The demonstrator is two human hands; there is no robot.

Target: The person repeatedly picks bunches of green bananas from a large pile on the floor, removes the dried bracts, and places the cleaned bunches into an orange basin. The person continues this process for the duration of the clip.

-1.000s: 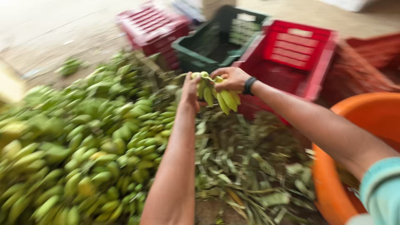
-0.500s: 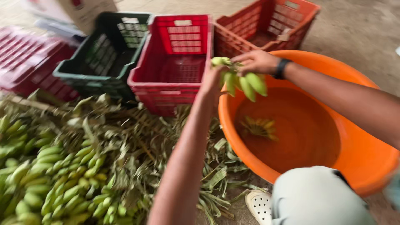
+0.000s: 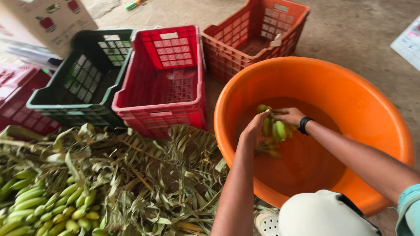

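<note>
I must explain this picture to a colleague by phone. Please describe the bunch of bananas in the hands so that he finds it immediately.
Look at the big orange tub on the right. Inside it, both hands, left hand and right hand, hold a small bunch of green bananas just above the water. Unlike the bananas piled on the dry leaves, this bunch sits inside the tub.
</note>
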